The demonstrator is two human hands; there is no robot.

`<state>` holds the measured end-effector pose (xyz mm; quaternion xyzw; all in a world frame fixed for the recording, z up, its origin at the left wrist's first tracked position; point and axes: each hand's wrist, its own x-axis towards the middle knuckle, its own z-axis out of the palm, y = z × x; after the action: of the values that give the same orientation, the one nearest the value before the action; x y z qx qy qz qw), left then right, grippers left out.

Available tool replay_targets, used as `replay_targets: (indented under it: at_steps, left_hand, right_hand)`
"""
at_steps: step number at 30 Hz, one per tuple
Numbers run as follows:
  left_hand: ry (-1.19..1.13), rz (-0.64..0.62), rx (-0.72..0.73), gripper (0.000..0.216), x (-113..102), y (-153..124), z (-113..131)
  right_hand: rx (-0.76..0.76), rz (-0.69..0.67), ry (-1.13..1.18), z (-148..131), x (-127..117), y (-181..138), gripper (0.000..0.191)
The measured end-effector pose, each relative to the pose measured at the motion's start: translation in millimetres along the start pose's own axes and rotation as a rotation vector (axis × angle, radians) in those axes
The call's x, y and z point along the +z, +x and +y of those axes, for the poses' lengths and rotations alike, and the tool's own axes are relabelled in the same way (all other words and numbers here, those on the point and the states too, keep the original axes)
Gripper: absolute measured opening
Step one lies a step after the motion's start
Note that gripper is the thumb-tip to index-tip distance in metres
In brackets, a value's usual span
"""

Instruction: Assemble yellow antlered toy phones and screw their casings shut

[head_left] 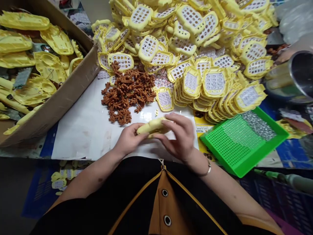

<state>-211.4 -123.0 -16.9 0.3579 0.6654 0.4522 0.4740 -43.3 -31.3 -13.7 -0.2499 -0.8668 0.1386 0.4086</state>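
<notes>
Both hands hold one yellow plastic shell (153,126) above the white work surface near my body. My left hand (129,138) grips its left end, thumb below and fingers behind. My right hand (179,135) has its fingers closed on the shell's right end, slightly blurred. The shell is tilted edge-on, so its inner side is hidden. Just beyond it lie a few tiny yellow pieces (156,112) and a yellow keypad shell with white keys (165,99). A heap of brown plastic parts (129,91) lies ahead to the left.
A cardboard box (80,70) of yellow shells stands left. Yellow shells with holes (190,19) pile up at the back, with stacked keypad shells (215,83) before them. A green tray (234,147) holding small metal screws (259,125) sits right, near a metal pot (281,78).
</notes>
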Motion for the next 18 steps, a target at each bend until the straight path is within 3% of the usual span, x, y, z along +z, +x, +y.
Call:
replay_targets:
  at_steps: [2,4,6,8,12,15,18]
  left_hand:
    - [-0.409,-0.033,-0.119,0.034,0.2,3.0,-0.4]
    - [-0.626,-0.085,-0.150,0.040,3.8,4.5,2.0]
    - [-0.644,-0.134,-0.137,0.042,9.3,4.4,6.7]
    - [-0.602,-0.136,-0.090,0.050,14.8,3.9,13.5]
    - [-0.546,-0.043,-0.004,0.076,23.3,4.5,28.0]
    - [-0.542,-0.011,-0.078,0.069,29.4,5.1,33.1]
    - [-0.572,-0.038,-0.130,0.064,35.0,5.4,33.2]
  right_hand:
    - [0.148,0.006,0.019,2.8,-9.5,0.2,0.031]
    - [0.273,-0.175,0.150,4.1,-11.0,-2.3,0.041]
    - [0.336,-0.347,0.293,2.2,-6.5,-4.4,0.048]
    - [0.362,-0.436,0.316,-3.6,-1.6,-3.9,0.048]
    - [0.272,-0.643,0.059,-19.4,-2.1,2.6,0.067]
    - [0.191,-0.658,-0.060,-25.7,-6.4,4.4,0.079]
    - [0.163,-0.667,-0.099,-26.6,-7.8,2.2,0.076]
